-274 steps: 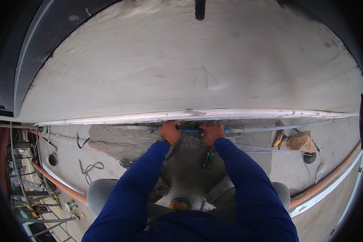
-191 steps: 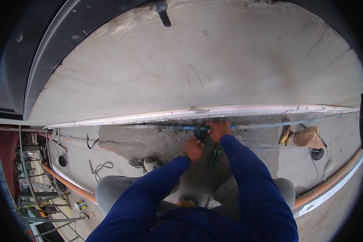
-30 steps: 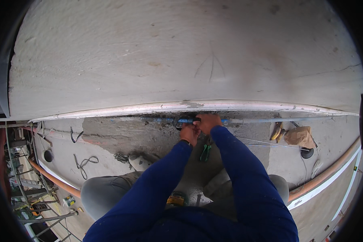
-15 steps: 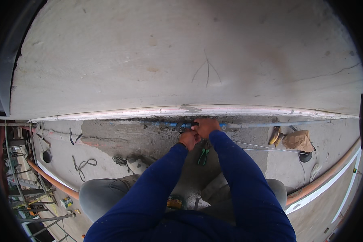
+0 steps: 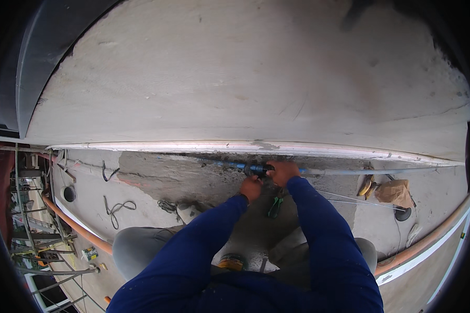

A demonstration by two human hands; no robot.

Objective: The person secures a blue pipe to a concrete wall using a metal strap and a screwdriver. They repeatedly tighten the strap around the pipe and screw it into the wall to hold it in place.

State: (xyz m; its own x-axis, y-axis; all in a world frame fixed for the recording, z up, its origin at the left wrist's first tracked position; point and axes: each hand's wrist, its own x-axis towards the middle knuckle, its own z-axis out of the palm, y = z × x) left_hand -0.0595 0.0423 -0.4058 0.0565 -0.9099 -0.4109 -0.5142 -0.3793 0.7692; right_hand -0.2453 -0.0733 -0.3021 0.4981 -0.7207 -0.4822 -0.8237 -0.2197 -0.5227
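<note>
Far left of the frame, thin scaffold poles cross at angles, and a smooth orange pipe bends down past them. Just above its curve sits a round, dark-mouthed hole in gritty grey floor; right of it, a limp, looped rope.

Into the middle now, and here's the left hand, reaching up from below, its fingers bent in close to the underside of a dark, curved ring. Whether they grip it, I can't tell; the tips are hidden.

And there's the blue pipe, centre frame: slim, round, hard-looking, lying left to right just under the ribbed, chipped white strip. It's directly above the left fingers, long axis crosswise to both forearms. Below it, green-handled pliers lie on damp, dark mortar.

The right hand is the nearer one, right on the pipe, fingers folded over it beside a black collar, no gap showing.

Out to the right, thin pale rods slant toward a crumpled brown paper bag, with a black cup just below it.
</note>
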